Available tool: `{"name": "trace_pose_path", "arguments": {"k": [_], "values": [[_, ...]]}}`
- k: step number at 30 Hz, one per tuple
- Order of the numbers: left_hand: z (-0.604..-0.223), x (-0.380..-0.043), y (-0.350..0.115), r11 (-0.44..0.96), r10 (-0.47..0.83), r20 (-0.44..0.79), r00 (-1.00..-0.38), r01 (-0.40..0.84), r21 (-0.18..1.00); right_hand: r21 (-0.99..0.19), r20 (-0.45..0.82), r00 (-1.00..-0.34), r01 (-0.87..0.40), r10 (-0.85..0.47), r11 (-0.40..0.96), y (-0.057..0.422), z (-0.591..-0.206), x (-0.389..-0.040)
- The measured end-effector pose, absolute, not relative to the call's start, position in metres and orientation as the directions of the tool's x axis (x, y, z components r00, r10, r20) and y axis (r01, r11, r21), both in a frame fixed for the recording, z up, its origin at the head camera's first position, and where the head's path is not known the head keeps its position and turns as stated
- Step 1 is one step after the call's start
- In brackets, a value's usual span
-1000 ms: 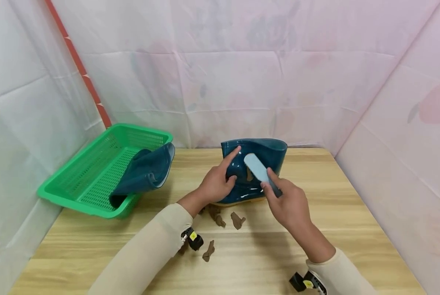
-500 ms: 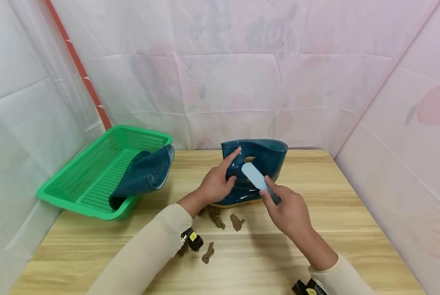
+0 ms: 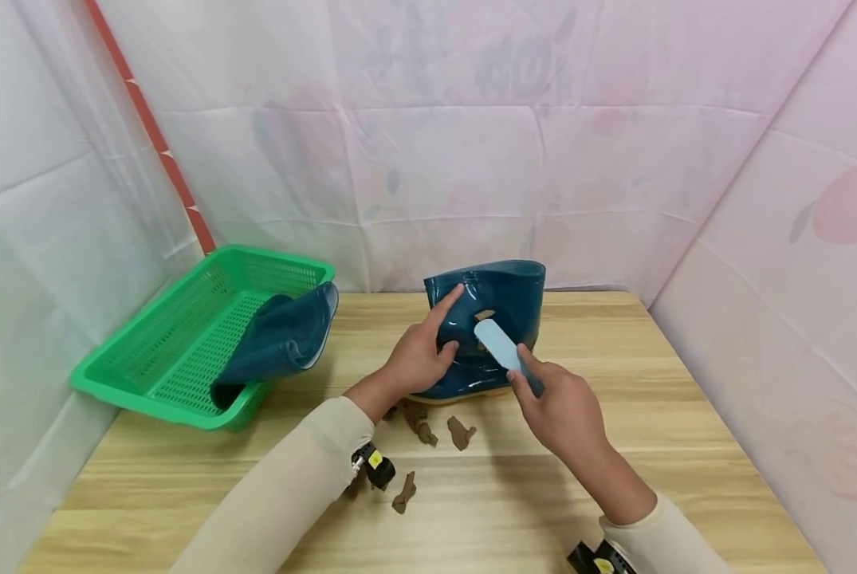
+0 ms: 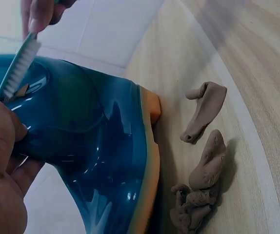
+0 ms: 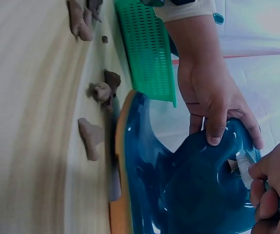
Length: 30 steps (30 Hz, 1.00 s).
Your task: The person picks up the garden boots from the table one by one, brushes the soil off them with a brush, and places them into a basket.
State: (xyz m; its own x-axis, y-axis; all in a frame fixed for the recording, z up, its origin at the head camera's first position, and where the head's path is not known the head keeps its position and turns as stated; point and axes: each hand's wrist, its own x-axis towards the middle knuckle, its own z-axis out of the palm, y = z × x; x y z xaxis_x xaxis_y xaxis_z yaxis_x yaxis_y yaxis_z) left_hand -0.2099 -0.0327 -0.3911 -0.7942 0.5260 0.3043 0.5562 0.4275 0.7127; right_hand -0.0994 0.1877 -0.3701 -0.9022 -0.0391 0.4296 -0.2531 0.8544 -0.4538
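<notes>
A glossy dark-blue rain boot [image 3: 521, 291] with a tan sole stands on the table. My left hand [image 3: 419, 360] grips its shaft, thumb on the near side and index finger stretched up toward the rim. My right hand [image 3: 563, 405] holds a scrub brush [image 3: 498, 344] by its handle. In the left wrist view the brush's white bristles [image 4: 19, 70] face the shaft, right at a brown clay-like patch [image 4: 22, 91]. That patch [image 5: 233, 165] also shows beside the bristles in the right wrist view. The boot's toe is partly hidden by my left hand.
Several brown clay-like lumps [image 3: 461, 433] lie on the wooden table [image 3: 686, 446] before the boot. At the left stands a green perforated basket [image 3: 148, 405]; a second blue boot [image 3: 273, 339] leans out over its rim. Fabric walls [image 3: 457, 175] enclose the back and sides.
My right hand has brought the brush lower on the shaft, uncovering brown clay above the brush head. The boot's top has shifted left and tipped slightly. My left hand stays almost in place.
</notes>
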Motion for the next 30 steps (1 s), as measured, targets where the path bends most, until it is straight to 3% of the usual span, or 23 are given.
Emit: {"name": "trace_pose_path", "arguments": {"k": [9, 14, 24, 27, 30], "values": [[-0.388, -0.211, -0.032, 0.445, 0.534, 0.297, -0.792, 0.562, 0.697, -0.421, 0.623, -0.781, -0.376, -0.037, 0.825, 0.186, -0.360, -0.106], [-0.389, -0.210, -0.032, 0.451, 0.535, 0.293, -0.793, 0.561, 0.694, -0.432, 0.514, -0.857, -0.302, -0.043, 0.850, 0.188, -0.361, -0.112], [-0.389, -0.209, -0.031, 0.423, 0.526, 0.283, -0.802, 0.535, 0.731, -0.525, 0.264, -0.961, -0.216, -0.084, 0.824, 0.208, -0.377, -0.072], [-0.388, -0.208, -0.031, 0.427, 0.536, 0.285, -0.794, 0.547, 0.721, -0.570, 0.298, -0.952, -0.240, -0.075, 0.785, 0.212, -0.374, -0.062], [-0.385, -0.210, -0.031, 0.435, 0.543, 0.299, -0.785, 0.567, 0.699, -0.544, 0.464, -0.882, -0.357, -0.082, 0.759, 0.211, -0.365, -0.065]]}}
